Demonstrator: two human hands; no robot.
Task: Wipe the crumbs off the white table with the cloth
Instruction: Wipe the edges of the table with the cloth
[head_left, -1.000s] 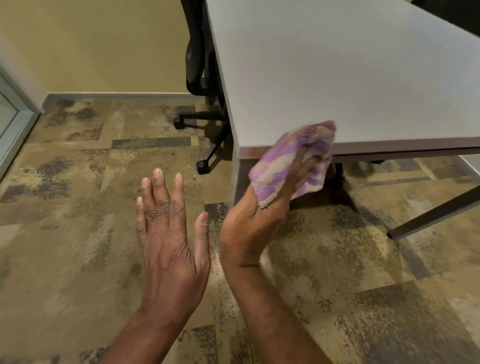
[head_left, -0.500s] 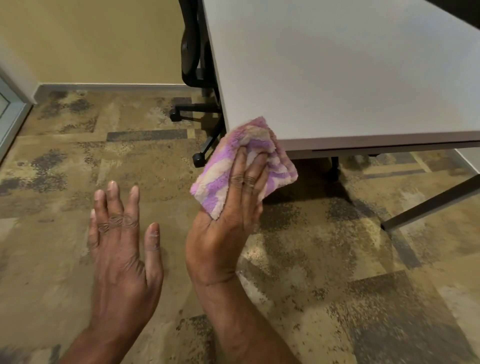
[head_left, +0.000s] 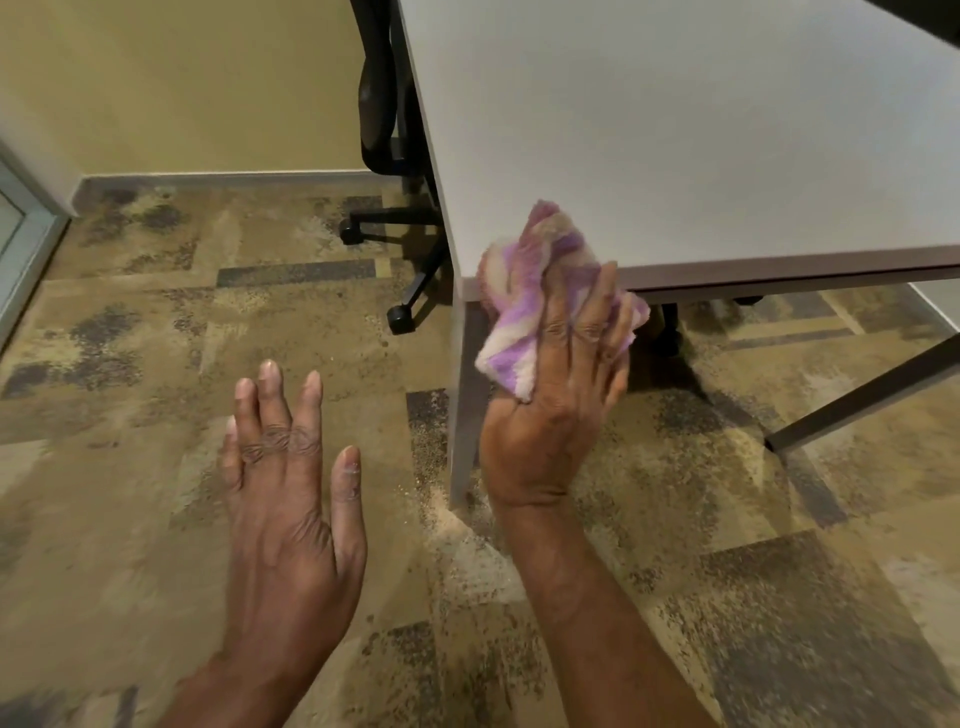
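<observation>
At bench (head_left: 675, 130) corner: right hand (head_left: 550, 415), grip closed around bunched purple-and-white cloth (head_left: 524, 291) against the edge; left hand (head_left: 291, 493) spread wide, holding nothing, over carpet (head_left: 130, 364)

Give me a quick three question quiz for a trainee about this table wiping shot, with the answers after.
1. True or false: the left hand holds the cloth.
2. Where is the cloth? A) flat in the middle of the white table B) bunched at the table's near corner C) on the carpet
3. What stands beyond the table's left side?

Key: 1. False, the right hand grips it; the left is open and empty. 2. B. 3. A black office chair.
</observation>
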